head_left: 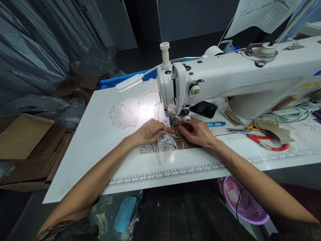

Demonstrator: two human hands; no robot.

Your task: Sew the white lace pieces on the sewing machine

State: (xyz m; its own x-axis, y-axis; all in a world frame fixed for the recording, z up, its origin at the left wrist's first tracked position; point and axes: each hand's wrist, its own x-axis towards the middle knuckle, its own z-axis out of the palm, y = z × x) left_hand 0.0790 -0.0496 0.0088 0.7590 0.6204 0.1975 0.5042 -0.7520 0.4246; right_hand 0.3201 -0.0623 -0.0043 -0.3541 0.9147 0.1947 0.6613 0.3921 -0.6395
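Observation:
A white sewing machine (213, 77) stands over the table, its needle area lit by a small lamp (129, 82). Just left of the presser foot, my left hand (150, 131) has its fingers closed on the edge of a white lace piece (163, 144). The lace spreads below the fingers toward the table's front. My right hand (195, 131) is at the right of the needle, thumb and fingers pinched together; what lies between them is hidden. Brown tape-like covering (184, 144) shows on the machine bed between the hands. A lace bundle (125, 112) lies to the left.
Right of my hands lie blue thread snips (215, 124), red-handled scissors (268, 142) and a black phone (203, 109). A printed ruler (163, 175) runs along the table's front edge. A purple basket (247, 204) is below; cardboard boxes (27, 134) stand at left.

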